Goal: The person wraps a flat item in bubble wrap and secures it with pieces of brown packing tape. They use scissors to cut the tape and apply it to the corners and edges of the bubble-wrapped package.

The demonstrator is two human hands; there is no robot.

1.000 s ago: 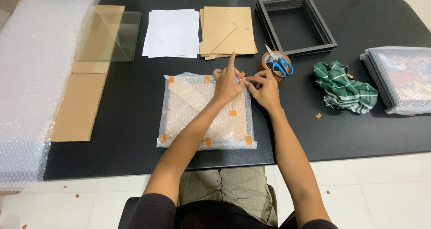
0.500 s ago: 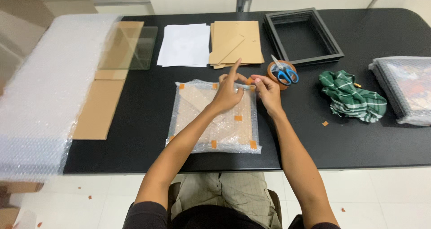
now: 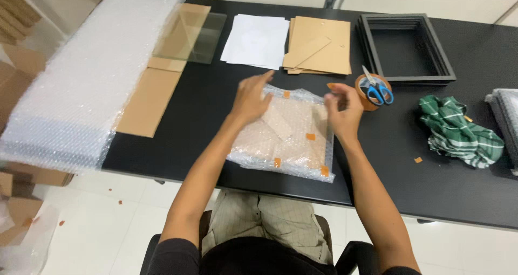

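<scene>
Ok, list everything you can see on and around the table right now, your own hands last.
bubble-wrapped parcel: one, clear over tan, orange tape tabs, front centre
bubble wrap sheet: one, white, left end
cardboard strip: one, brown, beside the sheet
glass pane: one, clear, back left
paper: white stack, back centre
backing boards: brown stack, beside the paper
frames: black stack, back right
tape roll: one, brown, blue scissors on it
cloth: one, green checked, right
left hand: on the parcel
right hand: at the parcel's far right corner
</scene>
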